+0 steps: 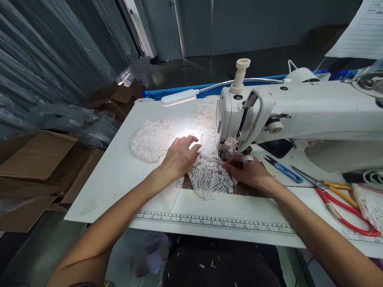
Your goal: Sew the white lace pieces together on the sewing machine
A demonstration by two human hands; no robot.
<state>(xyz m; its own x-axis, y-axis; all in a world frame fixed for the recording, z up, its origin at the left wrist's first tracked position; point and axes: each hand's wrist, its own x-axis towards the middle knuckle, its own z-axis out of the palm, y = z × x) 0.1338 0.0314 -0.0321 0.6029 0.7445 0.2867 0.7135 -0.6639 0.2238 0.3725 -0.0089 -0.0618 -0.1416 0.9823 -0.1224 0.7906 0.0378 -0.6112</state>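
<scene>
White lace fabric (209, 177) lies on the sewing table under the needle area of a white sewing machine (299, 111). My left hand (179, 155) rests flat on the lace to the left of the needle, fingers stretched out and slightly spread. My right hand (248, 171) lies on the lace just in front of the presser foot (224, 153), fingers pressed down on the fabric edge. More lace (151, 139) is bunched up further left on the table.
A gooseneck lamp (179, 97) lights the work spot. Blue thread snips (284, 169) and red-and-yellow-handled scissors (338, 195) lie right of my right hand. A printed ruler (209, 220) runs along the table's front edge. Cardboard boxes (38, 159) stand at left.
</scene>
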